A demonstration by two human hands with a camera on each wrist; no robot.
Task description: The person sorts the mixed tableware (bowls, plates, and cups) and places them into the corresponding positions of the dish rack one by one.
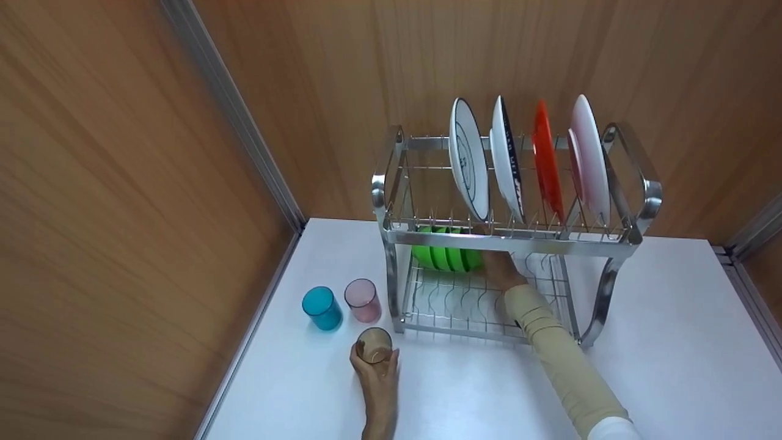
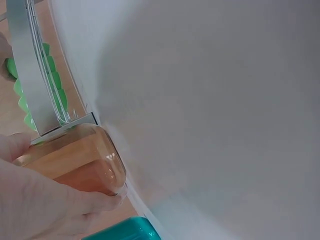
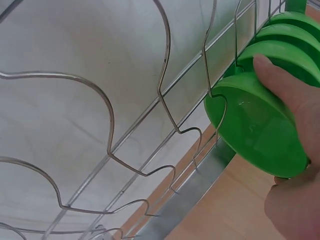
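My left hand [image 1: 380, 388] holds an amber glass [image 1: 374, 345] at the front left of a metal dish rack [image 1: 513, 243]. Beyond it stand a teal glass [image 1: 322, 309] and a pink glass [image 1: 363, 300], apart from the hand. On the rack's lower tier, several green bowls [image 1: 441, 249] stand on edge in a row at the left end. My right hand [image 1: 498, 269] reaches under the upper tier and grips the rightmost green bowl [image 3: 260, 130]. The right wrist view shows the thumb over the bowl's rim; the other fingers are partly hidden behind it.
Upright on the upper tier are a white plate [image 1: 469, 160], a dark-patterned plate [image 1: 506, 160], an orange plate [image 1: 547, 162] and a pale pink plate [image 1: 589, 160]. Wooden panels [image 1: 342, 91] enclose the white table [image 1: 452, 391] at the back and left.
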